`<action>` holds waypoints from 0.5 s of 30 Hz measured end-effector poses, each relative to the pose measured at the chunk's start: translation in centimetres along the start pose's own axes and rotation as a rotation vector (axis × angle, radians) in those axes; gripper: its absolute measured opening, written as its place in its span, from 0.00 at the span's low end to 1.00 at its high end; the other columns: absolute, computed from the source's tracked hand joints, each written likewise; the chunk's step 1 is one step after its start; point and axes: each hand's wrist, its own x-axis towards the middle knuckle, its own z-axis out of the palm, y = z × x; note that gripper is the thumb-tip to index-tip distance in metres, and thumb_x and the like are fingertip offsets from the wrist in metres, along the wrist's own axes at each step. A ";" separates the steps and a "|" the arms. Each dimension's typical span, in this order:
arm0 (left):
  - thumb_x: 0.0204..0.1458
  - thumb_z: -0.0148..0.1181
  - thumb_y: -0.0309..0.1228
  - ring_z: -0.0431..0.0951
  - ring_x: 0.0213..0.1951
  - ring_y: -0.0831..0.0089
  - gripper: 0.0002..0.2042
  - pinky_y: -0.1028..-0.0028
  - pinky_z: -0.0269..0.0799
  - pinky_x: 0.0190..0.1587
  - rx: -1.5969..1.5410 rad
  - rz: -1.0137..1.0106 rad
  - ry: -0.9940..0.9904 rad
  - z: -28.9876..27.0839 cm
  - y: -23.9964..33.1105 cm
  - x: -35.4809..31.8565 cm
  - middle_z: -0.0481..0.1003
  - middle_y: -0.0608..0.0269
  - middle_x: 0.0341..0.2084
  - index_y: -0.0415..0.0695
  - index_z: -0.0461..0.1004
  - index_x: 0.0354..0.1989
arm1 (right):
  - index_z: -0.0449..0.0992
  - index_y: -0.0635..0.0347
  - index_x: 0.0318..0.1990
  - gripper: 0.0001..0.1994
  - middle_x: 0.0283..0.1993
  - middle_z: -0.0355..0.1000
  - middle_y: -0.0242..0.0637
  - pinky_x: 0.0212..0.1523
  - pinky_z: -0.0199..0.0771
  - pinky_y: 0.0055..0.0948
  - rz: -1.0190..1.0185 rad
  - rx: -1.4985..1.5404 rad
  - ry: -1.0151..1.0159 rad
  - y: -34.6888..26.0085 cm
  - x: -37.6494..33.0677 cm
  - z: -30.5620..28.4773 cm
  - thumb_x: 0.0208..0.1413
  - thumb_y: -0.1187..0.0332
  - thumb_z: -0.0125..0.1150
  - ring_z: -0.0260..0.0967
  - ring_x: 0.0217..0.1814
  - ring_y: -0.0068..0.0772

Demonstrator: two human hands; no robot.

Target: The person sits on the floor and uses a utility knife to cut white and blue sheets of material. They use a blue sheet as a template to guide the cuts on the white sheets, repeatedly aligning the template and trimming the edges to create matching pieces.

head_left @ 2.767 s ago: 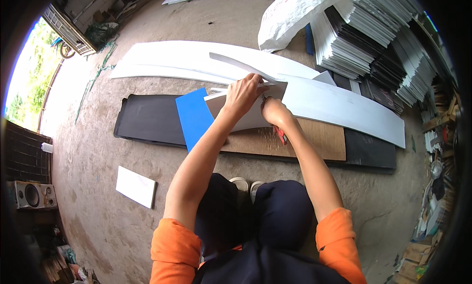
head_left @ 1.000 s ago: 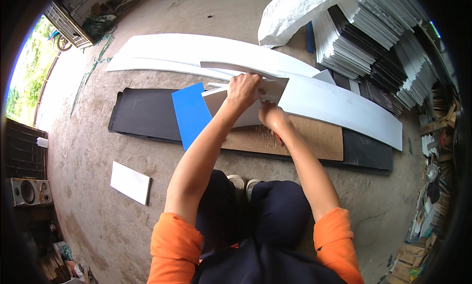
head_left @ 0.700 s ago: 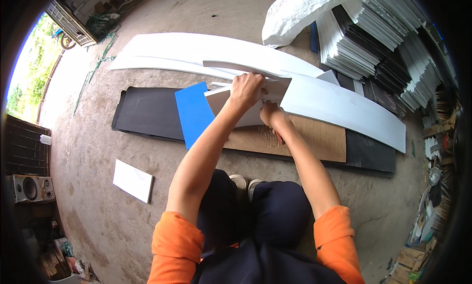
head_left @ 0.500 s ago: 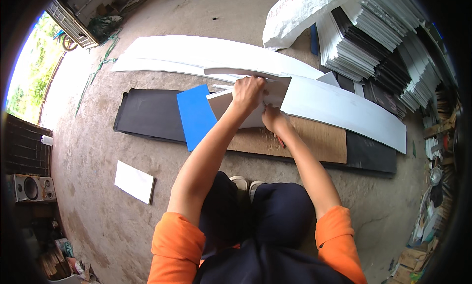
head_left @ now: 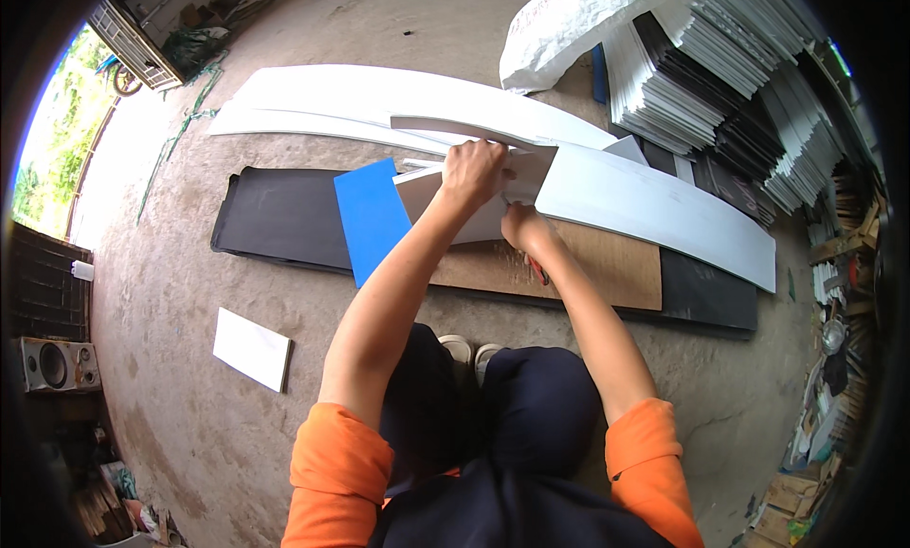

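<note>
A crumpled white sack (head_left: 569, 38) with a wrinkled surface slumps near a tall stack of thin sheets (head_left: 664, 98), white and black in layers, their edges slightly stepped; what the sack holds cannot be told. The left hand (head_left: 476, 173) is closed around the upper part of a bent pale panel (head_left: 534, 173), smooth and thin, which stands tilted above a brown board (head_left: 607, 262). The right hand (head_left: 527, 228) is closed around a red-handled tool (head_left: 539, 271), its front end at the panel and mostly hidden by the fingers. The board is flat, with wood-like grain and light scratches, and lies over long matte black sheets (head_left: 284, 214). A smooth blue sheet (head_left: 365, 216) lies left of the panel, and a long, glossy white sheet (head_left: 664, 202) lies to its right.
</note>
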 end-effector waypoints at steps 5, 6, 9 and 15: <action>0.41 0.61 0.47 0.77 0.28 0.57 0.19 0.63 0.72 0.32 -0.064 0.005 -0.063 0.0 0.6 0.8 0.75 0.52 0.22 0.41 0.75 0.29 | 0.71 0.75 0.36 0.16 0.37 0.69 0.63 0.45 0.68 0.42 -0.011 -0.009 0.090 1.3 1.5 0.7 0.51 0.69 0.40 0.69 0.41 0.55; 0.40 0.61 0.47 0.77 0.28 0.57 0.19 0.63 0.72 0.31 -0.058 0.012 -0.044 0.1 0.7 0.8 0.75 0.52 0.22 0.41 0.75 0.28 | 0.71 0.75 0.35 0.16 0.38 0.69 0.63 0.45 0.68 0.42 -0.048 0.007 0.141 1.5 1.5 0.9 0.51 0.69 0.40 0.69 0.42 0.56; 0.40 0.62 0.47 0.77 0.28 0.57 0.18 0.62 0.72 0.30 -0.043 0.005 -0.052 0.4 0.1 0.5 0.75 0.52 0.22 0.41 0.75 0.27 | 0.71 0.76 0.34 0.16 0.35 0.69 0.63 0.42 0.70 0.43 -0.095 0.164 0.164 0.5 0.8 1.1 0.51 0.69 0.40 0.70 0.39 0.55; 0.42 0.60 0.45 0.77 0.31 0.59 0.17 0.62 0.72 0.33 -0.050 -0.045 -0.165 -0.1 0.2 0.5 0.75 0.51 0.26 0.43 0.76 0.32 | 0.69 0.77 0.34 0.16 0.23 0.69 0.61 0.28 0.73 0.41 0.024 0.308 -0.070 -0.3 0.3 -0.3 0.52 0.69 0.40 0.72 0.22 0.49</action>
